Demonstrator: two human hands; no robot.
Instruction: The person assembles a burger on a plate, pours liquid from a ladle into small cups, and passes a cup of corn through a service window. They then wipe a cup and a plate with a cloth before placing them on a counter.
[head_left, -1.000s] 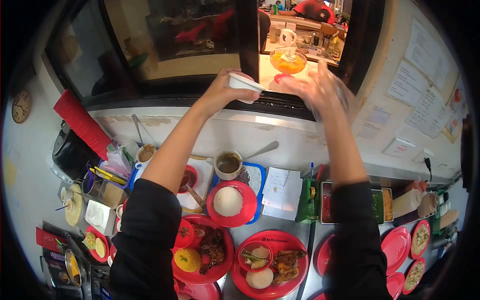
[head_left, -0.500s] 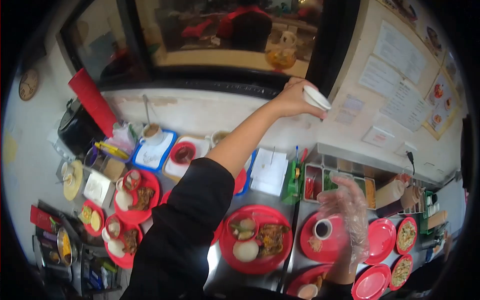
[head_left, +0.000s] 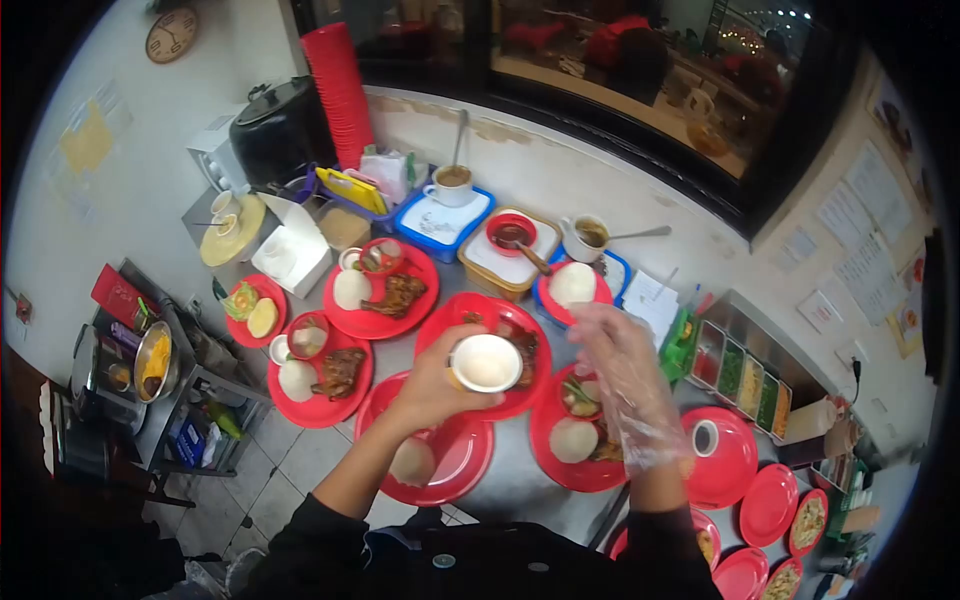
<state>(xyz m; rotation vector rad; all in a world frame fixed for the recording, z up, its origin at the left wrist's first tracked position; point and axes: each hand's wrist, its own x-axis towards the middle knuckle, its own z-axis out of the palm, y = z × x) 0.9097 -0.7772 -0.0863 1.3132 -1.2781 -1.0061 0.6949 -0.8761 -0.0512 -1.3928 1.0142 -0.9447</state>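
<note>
My bare left hand [head_left: 440, 378] is wrapped round a small white cup [head_left: 486, 362], its pale round mouth turned up towards me. Below the cup lie a red plate with dark grilled meat [head_left: 525, 345] and another red plate [head_left: 465, 460] with a rice mound. To the right of the cup, my right hand [head_left: 625, 370] wears a clear plastic glove. Its fingers are loosely bent and apart, with nothing visible in them. Just beyond it, a rice mound [head_left: 573, 285] sits on a small red plate. Under its wrist is a red plate with rice, vegetables and meat [head_left: 560, 470].
Along the wall stand lidded tubs [head_left: 445, 222], a red sauce bowl [head_left: 511, 232] and a mug with a spoon [head_left: 586, 236]. Stacked red cups [head_left: 338, 95] rise at the back. Topping trays [head_left: 735, 370] and more red plates [head_left: 768, 503] are on the right.
My left hand has come down from the window ledge with the white cup, now over the plates. My gloved right hand has moved left towards it. The view has swung left.
</note>
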